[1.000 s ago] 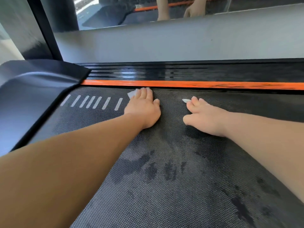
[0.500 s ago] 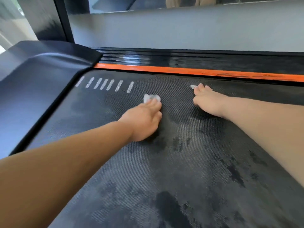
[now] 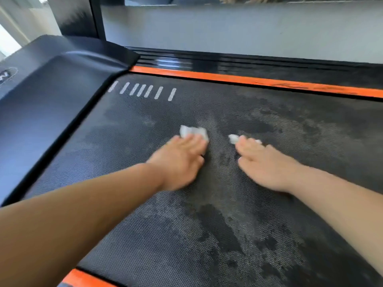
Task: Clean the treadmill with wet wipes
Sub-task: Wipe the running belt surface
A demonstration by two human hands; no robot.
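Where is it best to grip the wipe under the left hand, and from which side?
Probably its crumpled edge: the wipe sticks out past the fingertips of the left hand. Come from the far side, pinching from above; the rest is pressed flat on the belt under the hand.

L & R wipes mostly hidden; left wipe [image 3: 192, 131] tucked under left hand [image 3: 182, 160] fingers, right wipe [image 3: 233, 139] just a corner past right hand [image 3: 263, 162]; both hands motion-blurred, finger detail smeared; logo [image 3: 6, 76] on motor cover [image 3: 51, 96] cut by left edge, unreadable; marks [image 3: 306, 87] on orange strip [image 3: 207, 76] too blurry to read; belt [image 3: 207, 235] runs off btm & right edges.
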